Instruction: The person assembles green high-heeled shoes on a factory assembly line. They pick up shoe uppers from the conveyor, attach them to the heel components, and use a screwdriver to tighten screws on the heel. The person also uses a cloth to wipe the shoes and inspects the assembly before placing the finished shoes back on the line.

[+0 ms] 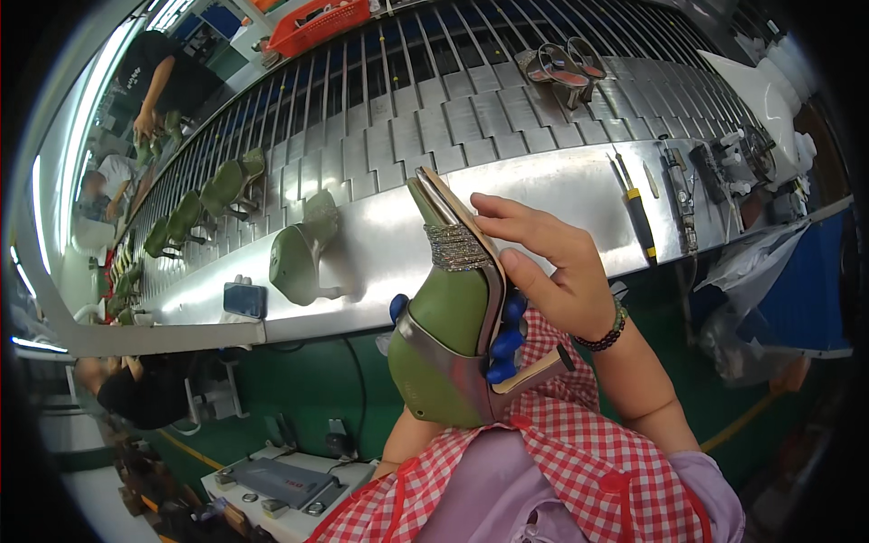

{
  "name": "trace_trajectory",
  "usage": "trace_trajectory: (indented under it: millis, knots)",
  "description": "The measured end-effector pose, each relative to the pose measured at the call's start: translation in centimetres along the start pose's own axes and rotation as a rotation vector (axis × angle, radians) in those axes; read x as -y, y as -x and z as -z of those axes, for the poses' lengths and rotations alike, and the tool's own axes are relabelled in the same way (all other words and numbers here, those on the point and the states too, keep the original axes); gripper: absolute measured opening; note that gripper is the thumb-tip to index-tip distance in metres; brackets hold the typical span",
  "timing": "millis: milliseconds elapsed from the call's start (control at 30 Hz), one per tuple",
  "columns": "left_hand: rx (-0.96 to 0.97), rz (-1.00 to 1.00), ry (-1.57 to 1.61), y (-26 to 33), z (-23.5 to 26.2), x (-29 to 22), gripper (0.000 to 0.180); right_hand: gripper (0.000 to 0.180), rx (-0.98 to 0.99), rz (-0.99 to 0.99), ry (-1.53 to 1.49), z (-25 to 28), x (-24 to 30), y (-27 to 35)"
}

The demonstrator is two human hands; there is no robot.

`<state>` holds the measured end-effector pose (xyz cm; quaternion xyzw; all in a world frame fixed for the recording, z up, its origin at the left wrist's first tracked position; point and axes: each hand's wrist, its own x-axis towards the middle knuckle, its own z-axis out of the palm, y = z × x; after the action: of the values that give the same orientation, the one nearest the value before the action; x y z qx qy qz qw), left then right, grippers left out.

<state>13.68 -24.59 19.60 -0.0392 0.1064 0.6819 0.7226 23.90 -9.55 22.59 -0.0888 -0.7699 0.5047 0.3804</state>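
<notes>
Shiny steel bench along slatted metal conveyor. 1 green shoe last wearing silver-strapped heeled sandal, at bench's near edge, long axis and toe toward bench, sole facing right hand: fingers apart, contact unclear. Left hand, blue-capped fingers, clamped round last.

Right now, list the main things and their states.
Green plastic shoe last: held, inside a glitter-strapped sandal
Blue-tipped left hand: gripping the last
Braceleted right hand: open, beside the sandal
Yellow-and-black tool: lying on the metal bench
Red plastic basket: holding things
</notes>
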Motion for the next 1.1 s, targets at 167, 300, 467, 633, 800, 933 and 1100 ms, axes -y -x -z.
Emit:
trace_trajectory:
  millis: [167,300,467,633,800,933,1100]
  knots:
    - [0.063,-0.106,0.012,-0.1,-0.5,-0.3,0.079,0.039,0.117,0.018,-0.191,0.0,0.0,0.5]
    - [0.092,-0.384,-0.053,-0.6,-1.0,-1.5,0.079,0.051,0.187,-0.042,-0.282,1.1,-0.6,1.6]
    - [-0.143,-0.78,-0.526,-1.4,0.6,-4.2,0.07,0.076,0.167,-0.131,-0.162,-2.1,2.1,2.8]
    - [-0.095,-0.954,-1.133,-1.5,-3.1,-3.8,0.076,0.067,-0.073,-0.592,-0.482,-4.3,-2.1,4.9]
    - [-0.381,-1.375,-0.906,-1.9,-1.2,-3.6,0.049,0.061,-0.291,-0.47,-0.784,-5.1,-2.3,6.1]
    - [-0.3,-0.766,-0.148,-3.6,0.9,-3.6,0.027,0.065,-0.265,-0.424,-0.73,-5.4,-0.7,5.5]
    - [-0.334,-0.889,-0.347,-3.3,1.7,-4.5,0.047,0.071,-0.144,-0.546,-0.624,-5.9,-0.1,5.7]
